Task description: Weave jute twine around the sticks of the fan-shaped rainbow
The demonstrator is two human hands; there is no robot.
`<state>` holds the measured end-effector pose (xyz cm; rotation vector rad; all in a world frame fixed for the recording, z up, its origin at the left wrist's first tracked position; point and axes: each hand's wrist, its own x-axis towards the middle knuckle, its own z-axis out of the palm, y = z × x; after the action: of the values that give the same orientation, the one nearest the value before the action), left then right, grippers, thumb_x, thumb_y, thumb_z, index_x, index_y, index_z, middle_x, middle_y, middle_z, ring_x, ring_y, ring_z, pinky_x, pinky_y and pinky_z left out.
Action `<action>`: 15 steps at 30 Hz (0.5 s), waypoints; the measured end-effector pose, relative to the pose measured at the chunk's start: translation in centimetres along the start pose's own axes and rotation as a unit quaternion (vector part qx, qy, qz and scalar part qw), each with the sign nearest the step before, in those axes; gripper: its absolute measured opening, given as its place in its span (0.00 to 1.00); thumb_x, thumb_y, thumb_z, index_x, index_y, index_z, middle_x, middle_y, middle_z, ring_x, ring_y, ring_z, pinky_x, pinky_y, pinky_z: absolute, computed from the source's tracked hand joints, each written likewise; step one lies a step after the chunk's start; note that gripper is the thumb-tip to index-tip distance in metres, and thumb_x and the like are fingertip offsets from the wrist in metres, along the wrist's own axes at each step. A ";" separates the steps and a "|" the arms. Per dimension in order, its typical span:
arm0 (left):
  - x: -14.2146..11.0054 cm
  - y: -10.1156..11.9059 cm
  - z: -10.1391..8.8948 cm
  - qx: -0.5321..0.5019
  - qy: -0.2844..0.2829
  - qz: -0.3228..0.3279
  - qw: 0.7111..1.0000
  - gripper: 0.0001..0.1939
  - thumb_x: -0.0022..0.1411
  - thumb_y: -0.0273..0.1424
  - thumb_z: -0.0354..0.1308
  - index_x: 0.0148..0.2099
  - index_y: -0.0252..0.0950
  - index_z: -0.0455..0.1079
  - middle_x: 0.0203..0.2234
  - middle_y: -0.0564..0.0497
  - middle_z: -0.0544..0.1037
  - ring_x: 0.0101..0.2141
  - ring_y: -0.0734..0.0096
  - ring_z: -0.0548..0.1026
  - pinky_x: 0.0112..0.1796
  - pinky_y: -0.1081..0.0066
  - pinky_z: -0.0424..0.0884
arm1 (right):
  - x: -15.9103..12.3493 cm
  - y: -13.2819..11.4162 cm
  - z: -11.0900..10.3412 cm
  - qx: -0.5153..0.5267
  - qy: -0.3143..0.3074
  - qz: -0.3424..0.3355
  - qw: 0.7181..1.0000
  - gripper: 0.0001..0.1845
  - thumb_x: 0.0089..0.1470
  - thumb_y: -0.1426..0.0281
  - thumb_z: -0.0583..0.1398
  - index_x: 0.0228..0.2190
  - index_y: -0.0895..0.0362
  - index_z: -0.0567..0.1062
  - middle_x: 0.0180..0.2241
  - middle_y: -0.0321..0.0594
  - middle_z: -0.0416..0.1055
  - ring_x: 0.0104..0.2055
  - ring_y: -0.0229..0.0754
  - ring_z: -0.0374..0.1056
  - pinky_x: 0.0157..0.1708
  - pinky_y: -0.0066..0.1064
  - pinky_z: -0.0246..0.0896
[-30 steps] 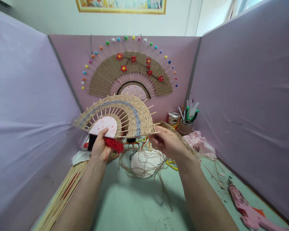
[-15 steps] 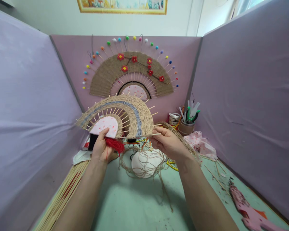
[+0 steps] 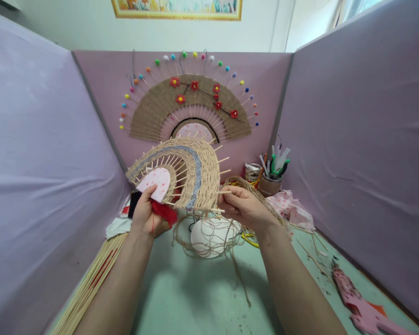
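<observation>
My left hand (image 3: 147,211) grips a half-woven fan (image 3: 206,174) at its base, with the thumb over the pink spotted half-round (image 3: 157,181). The fan is tan twine woven over thin sticks, with a blue-grey band curving through it. Red thread (image 3: 165,211) hangs beside the left fingers. At the fan's right edge my right hand (image 3: 242,203) is closed, its fingertips beside a protruding stick end; what it pinches is hidden. Loose twine (image 3: 209,232) lies tangled over a white round object (image 3: 211,242) below.
A larger fan (image 3: 150,111) with red flowers and coloured beads hangs on the pink back panel. A jar (image 3: 269,185) of tools and spotted cloth (image 3: 289,209) stand at right. Thin sticks (image 3: 91,284) lie left, and a pink glue gun-like tool (image 3: 366,311) lies front right.
The fan has turned and tilted, its left end shifting right and its lower right edge dropping. My right fingers now sit higher along that edge, by another stick.
</observation>
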<state>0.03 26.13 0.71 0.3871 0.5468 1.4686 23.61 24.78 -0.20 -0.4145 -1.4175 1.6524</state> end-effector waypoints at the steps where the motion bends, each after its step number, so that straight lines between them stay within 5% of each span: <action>1: -0.1 0.0 0.0 0.009 -0.005 0.005 1.000 0.23 0.59 0.27 0.49 0.56 0.26 0.63 0.38 0.37 0.78 0.38 0.55 0.78 0.40 0.56 0.74 | 0.0 -0.1 0.0 -0.031 0.024 -0.009 0.999 0.16 0.50 0.57 0.61 0.25 0.58 0.68 0.15 0.26 0.49 0.17 0.28 0.41 0.19 0.24 0.36; 7: -0.1 0.0 0.0 0.044 0.001 0.006 0.999 0.21 0.59 0.27 0.48 0.54 0.27 0.64 0.32 0.39 0.79 0.31 0.57 0.79 0.33 0.58 0.76 | 0.0 -1.1 0.3 -0.276 0.148 -0.089 0.946 0.13 0.48 0.62 0.62 0.24 0.59 0.71 0.24 0.34 0.64 0.27 0.34 0.58 0.28 0.27 0.52; 15: 0.0 0.8 -0.5 0.051 0.003 0.005 0.999 0.22 0.58 0.25 0.50 0.55 0.26 0.64 0.37 0.38 0.79 0.37 0.55 0.78 0.38 0.57 0.75 | -0.5 -1.5 -0.8 -0.306 0.171 -0.076 0.934 0.13 0.49 0.62 0.60 0.23 0.59 0.70 0.22 0.33 0.61 0.25 0.32 0.52 0.25 0.27 0.47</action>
<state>-0.88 26.14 0.75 0.4669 0.6275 1.4563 25.07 24.83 0.75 -0.8734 -1.6219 0.9271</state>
